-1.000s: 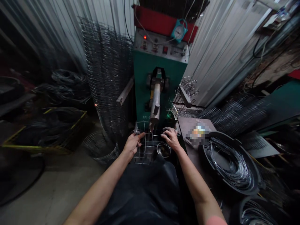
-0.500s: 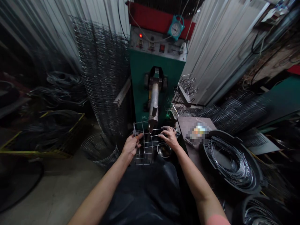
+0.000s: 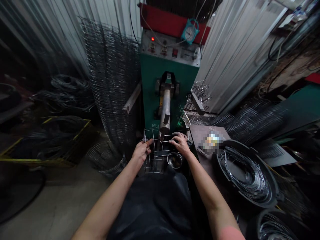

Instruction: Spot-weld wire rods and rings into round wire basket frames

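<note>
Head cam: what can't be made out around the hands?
Head view:
The pixelated object on the brown tabletop: blurred out.
The small round steel bowl: contents dark, too small.
The silver wire cage: wires hidden under the right hand.
The teal round dial gauge: reading too small.

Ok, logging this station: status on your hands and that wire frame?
Left hand, right hand on wire frame, beneath welder electrode arm. Steel bowl alongside.

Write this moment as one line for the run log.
left hand grips wire frame | right hand holds frame | spot welder electrode over frame
</note>
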Available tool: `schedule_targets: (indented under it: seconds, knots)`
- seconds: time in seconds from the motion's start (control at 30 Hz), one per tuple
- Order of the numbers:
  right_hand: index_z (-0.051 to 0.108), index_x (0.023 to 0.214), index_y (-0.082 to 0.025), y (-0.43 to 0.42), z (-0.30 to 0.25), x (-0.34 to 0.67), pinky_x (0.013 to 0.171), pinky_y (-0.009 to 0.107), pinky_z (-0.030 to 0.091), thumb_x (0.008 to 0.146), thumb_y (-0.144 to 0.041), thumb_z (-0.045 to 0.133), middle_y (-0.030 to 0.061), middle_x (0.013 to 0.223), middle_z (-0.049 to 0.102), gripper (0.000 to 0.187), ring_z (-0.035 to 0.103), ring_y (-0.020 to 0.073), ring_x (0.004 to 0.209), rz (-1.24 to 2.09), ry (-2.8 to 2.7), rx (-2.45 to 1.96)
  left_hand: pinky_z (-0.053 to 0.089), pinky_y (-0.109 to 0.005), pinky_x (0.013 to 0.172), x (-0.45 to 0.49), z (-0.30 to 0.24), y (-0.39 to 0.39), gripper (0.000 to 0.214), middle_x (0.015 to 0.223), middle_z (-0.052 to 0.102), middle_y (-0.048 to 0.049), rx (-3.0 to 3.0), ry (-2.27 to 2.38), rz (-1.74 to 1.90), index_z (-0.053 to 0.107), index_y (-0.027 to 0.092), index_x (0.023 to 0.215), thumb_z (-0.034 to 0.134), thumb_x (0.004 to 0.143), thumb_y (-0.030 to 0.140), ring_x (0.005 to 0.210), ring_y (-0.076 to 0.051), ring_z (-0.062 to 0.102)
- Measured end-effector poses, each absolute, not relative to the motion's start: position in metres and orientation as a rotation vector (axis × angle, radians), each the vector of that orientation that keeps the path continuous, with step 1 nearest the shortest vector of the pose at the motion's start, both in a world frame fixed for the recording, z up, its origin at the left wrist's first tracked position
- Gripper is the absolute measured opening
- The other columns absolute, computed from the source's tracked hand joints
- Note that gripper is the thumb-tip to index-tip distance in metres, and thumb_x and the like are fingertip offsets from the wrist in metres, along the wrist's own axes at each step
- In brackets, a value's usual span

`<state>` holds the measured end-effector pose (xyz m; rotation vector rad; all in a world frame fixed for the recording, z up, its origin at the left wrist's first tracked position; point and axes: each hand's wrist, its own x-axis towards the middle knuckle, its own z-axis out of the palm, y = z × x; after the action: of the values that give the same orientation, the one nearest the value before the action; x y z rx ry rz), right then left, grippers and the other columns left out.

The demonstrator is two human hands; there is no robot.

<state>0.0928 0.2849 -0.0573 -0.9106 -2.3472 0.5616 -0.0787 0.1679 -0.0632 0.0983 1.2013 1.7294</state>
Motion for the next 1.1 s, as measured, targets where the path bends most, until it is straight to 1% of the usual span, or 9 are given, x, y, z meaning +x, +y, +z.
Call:
schedule_targets:
  seconds: [0.23, 0.63, 0.73, 0.83, 0.87, 0.93, 1.0, 1.03, 1.1]
  knots:
    - [0.064, 0.067, -0.024, 0.288, -0.059, 0.091, 0.095, 0.043, 0.023, 0.077, -0.041, 0.061, 0.0031, 0.105, 0.061, 0.02, 0.046, 0.0219, 0.105, 0.573, -2.328, -0.89, 0.017, -0.014, 0.03, -0.082, -0.065, 0.173, 0.034, 0.045, 0.037, 0.0098, 0.06, 1.218, 1.687, 0.05, 0.015, 0.061, 0.08, 0.045, 0.015, 0.034, 0.0, 0.025]
    - [0.065, 0.069, -0.023, 0.274, -0.053, 0.094, 0.095, 0.045, 0.021, 0.079, -0.041, 0.06, 0.004, 0.105, 0.061, 0.021, 0.046, 0.0228, 0.107, 0.477, -2.379, -0.905, 0.017, -0.012, 0.029, -0.082, -0.066, 0.162, 0.042, 0.045, 0.032, 0.0123, 0.142, 1.11, 1.66, 0.048, 0.015, 0.063, 0.084, 0.041, 0.019, 0.034, 0.001, 0.022]
    - [0.065, 0.081, -0.024, 0.254, -0.046, 0.114, 0.097, 0.044, 0.022, 0.076, -0.039, 0.064, 0.0047, 0.107, 0.061, 0.017, 0.047, 0.0231, 0.108, 0.456, -2.421, -0.783, 0.018, -0.011, 0.029, -0.081, -0.074, 0.135, 0.041, 0.047, 0.031, 0.0118, 0.185, 1.051, 1.622, 0.05, 0.015, 0.067, 0.083, 0.045, 0.022, 0.035, 0.0, 0.023]
    - [0.057, 0.108, -0.023, 0.238, -0.045, 0.15, 0.096, 0.04, 0.029, 0.072, -0.037, 0.067, 0.0071, 0.111, 0.059, 0.04, 0.049, 0.0227, 0.108, 0.573, -2.348, -0.73, 0.017, -0.01, 0.028, -0.086, -0.085, 0.096, 0.036, 0.048, 0.029, 0.0111, 0.195, 1.011, 1.59, 0.049, 0.015, 0.066, 0.08, 0.052, 0.028, 0.035, 0.0, 0.022]
    - [0.054, 0.112, -0.022, 0.235, -0.045, 0.163, 0.094, 0.039, 0.032, 0.072, -0.037, 0.067, 0.0074, 0.111, 0.059, 0.045, 0.05, 0.0223, 0.106, 0.654, -2.295, -0.754, 0.016, -0.01, 0.027, -0.089, -0.088, 0.082, 0.034, 0.049, 0.029, 0.0106, 0.194, 1.008, 1.587, 0.05, 0.015, 0.067, 0.078, 0.056, 0.029, 0.035, 0.0, 0.022]
    - [0.054, 0.112, -0.021, 0.231, -0.043, 0.186, 0.087, 0.036, 0.039, 0.073, -0.038, 0.065, 0.0064, 0.106, 0.061, 0.043, 0.054, 0.0212, 0.099, 0.843, -2.186, -0.813, 0.016, -0.01, 0.027, -0.095, -0.093, 0.056, 0.028, 0.052, 0.034, 0.0086, 0.158, 1.02, 1.603, 0.054, 0.015, 0.075, 0.073, 0.064, 0.032, 0.035, 0.0, 0.026]
    - [0.059, 0.103, -0.021, 0.225, -0.035, 0.196, 0.081, 0.033, 0.043, 0.073, -0.037, 0.064, 0.0041, 0.096, 0.063, 0.035, 0.057, 0.0195, 0.091, 0.999, -2.103, -0.813, 0.023, -0.01, 0.028, -0.102, -0.096, 0.037, 0.027, 0.059, 0.044, 0.0047, 0.079, 1.023, 1.644, 0.057, 0.016, 0.089, 0.068, 0.07, 0.032, 0.039, -0.002, 0.036]
    - [0.061, 0.098, -0.02, 0.22, -0.027, 0.196, 0.08, 0.031, 0.044, 0.073, -0.037, 0.064, 0.0031, 0.092, 0.064, 0.03, 0.058, 0.0186, 0.088, 1.034, -2.066, -0.786, 0.03, -0.011, 0.031, -0.106, -0.097, 0.03, 0.029, 0.065, 0.049, 0.0023, 0.051, 1.01, 1.658, 0.058, 0.016, 0.095, 0.066, 0.072, 0.032, 0.044, -0.004, 0.043]
    - [0.063, 0.09, -0.02, 0.206, -0.007, 0.186, 0.077, 0.029, 0.044, 0.072, -0.036, 0.065, 0.002, 0.087, 0.064, 0.024, 0.058, 0.0168, 0.083, 1.019, -2.003, -0.694, 0.046, -0.018, 0.045, -0.116, -0.096, 0.021, 0.035, 0.078, 0.056, -0.0028, 0.068, 0.97, 1.636, 0.057, 0.016, 0.104, 0.064, 0.073, 0.031, 0.058, -0.009, 0.054]
